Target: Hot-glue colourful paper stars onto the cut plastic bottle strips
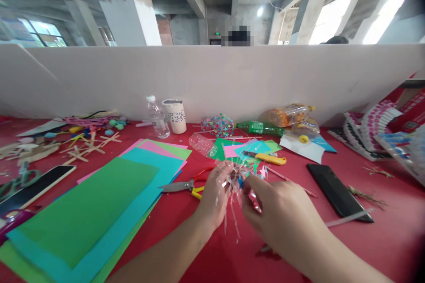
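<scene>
One fringed piece of clear plastic (pixel 234 176), its strips splayed outward, which we find over the middle of the table between the two hands. Our left hand (pixel 212 194) grips it, fingers closed about its side. Our right hand (pixel 282 205) has its fingers curled in around one shiny red item (pixel 255 202), the fingertips at the plastic's near right side; whether they pinch a strip we cannot tell.

Just beside the left hand, we list one pair of scissors (pixel 177 186), red and yellow at the handles. Beyond the plastic: one yellow cutter (pixel 270 159) on small coloured sheets, one clear bottle section (pixel 202 145) on its side, one star-covered item (pixel 221 125), one green bottle (pixel 260 127) lying down. Farther back: one upright water bottle (pixel 159 119), one cup (pixel 178 117).

To the right, one black phone (pixel 335 188). To the left, several large coloured sheets (pixel 96 203), overlapping. All rest on one red table (pixel 212 256).
</scene>
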The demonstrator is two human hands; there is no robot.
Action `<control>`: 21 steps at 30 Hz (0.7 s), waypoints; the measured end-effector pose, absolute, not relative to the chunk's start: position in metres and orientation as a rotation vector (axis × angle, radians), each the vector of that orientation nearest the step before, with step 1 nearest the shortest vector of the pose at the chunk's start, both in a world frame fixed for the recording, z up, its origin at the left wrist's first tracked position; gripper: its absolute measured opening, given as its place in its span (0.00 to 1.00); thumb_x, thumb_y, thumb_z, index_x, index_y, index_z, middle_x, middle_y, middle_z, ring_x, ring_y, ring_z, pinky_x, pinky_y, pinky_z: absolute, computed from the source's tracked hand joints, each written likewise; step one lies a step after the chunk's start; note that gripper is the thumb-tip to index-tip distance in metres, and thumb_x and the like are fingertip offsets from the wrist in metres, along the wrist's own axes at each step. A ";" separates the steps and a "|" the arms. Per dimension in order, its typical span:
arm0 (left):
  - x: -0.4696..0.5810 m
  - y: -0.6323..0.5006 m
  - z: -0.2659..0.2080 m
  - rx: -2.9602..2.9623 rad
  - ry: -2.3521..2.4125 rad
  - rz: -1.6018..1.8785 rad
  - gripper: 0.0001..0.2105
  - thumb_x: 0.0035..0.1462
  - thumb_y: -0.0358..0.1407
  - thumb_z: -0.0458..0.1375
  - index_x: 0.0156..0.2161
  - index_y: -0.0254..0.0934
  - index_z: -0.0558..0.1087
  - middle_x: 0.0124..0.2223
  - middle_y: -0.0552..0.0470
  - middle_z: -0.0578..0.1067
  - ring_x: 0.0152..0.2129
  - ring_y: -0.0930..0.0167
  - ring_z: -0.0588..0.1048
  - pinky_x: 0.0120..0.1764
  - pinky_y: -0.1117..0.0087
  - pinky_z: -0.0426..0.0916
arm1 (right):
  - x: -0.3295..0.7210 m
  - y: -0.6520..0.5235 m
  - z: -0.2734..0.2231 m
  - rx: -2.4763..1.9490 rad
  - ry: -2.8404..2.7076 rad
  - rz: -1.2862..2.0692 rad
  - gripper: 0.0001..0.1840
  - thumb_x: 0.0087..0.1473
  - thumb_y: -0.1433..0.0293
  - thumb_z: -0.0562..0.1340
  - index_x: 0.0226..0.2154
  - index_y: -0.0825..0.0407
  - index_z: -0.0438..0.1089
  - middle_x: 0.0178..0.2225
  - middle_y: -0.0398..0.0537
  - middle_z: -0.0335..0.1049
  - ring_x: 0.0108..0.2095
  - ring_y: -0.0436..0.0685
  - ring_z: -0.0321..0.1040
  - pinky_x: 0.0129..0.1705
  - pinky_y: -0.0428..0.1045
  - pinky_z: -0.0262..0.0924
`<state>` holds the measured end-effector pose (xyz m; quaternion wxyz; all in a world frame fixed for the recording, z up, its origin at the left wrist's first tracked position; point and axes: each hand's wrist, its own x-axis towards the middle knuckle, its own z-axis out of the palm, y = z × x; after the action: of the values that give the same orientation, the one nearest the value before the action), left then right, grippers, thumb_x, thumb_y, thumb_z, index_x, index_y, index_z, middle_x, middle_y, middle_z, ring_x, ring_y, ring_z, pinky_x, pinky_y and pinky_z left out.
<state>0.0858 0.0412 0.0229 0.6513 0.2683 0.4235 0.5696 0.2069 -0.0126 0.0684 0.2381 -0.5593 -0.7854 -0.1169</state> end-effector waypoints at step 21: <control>0.083 0.035 0.030 0.654 0.807 1.204 0.09 0.48 0.40 0.66 0.29 0.38 0.72 0.28 0.59 0.73 0.24 0.76 0.70 0.30 0.75 0.63 | 0.207 -0.015 0.079 -1.446 -2.180 -0.709 0.07 0.46 0.77 0.56 0.25 0.54 0.69 0.10 0.43 0.62 0.09 0.52 0.57 0.19 0.48 0.28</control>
<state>0.0827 0.0353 0.0304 0.7004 0.2937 0.3622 0.5404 0.2067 -0.0150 0.0791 0.2142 -0.5211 -0.7857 -0.2555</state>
